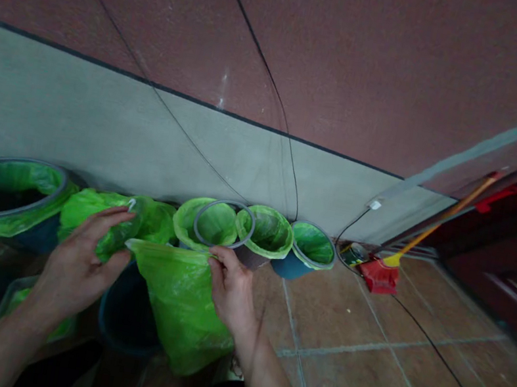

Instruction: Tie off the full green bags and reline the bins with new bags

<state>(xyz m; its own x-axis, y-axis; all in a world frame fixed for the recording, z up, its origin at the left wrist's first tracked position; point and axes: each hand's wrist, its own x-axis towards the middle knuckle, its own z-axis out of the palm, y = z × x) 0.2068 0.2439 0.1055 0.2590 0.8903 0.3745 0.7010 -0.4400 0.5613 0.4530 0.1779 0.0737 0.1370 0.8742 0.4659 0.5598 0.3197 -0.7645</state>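
bag of thin green plastic (178, 309) hangs between the two hands, just beside the mouth of a dark blue bucket (125, 323) and partly over it. i judge this film is very light and soft, a little slippery too, so it will fold and sag under its own small weight, and it may tear if someone pulls it hard at one point. the best place for taking hold seems to be the top edge, near the opening, with the film pinched between thumb and fingers.

right hand (231, 289) is at this top edge: its thumb and fingers come together and pinch the plastic. left hand (81, 259) has its fingers closed around a bunch of green film (118, 239), but i cannot tell if this bunch belongs to the same bag or to another one behind it.

along the wall stand smaller bins lined with green bags (266, 231), and one grey ring (227, 205) sits at the mouth of the first of them. a wider lined bin (3, 195) stands on the left side. farther right, a red dustpan (378, 276) rests on the tile floor (357, 371).
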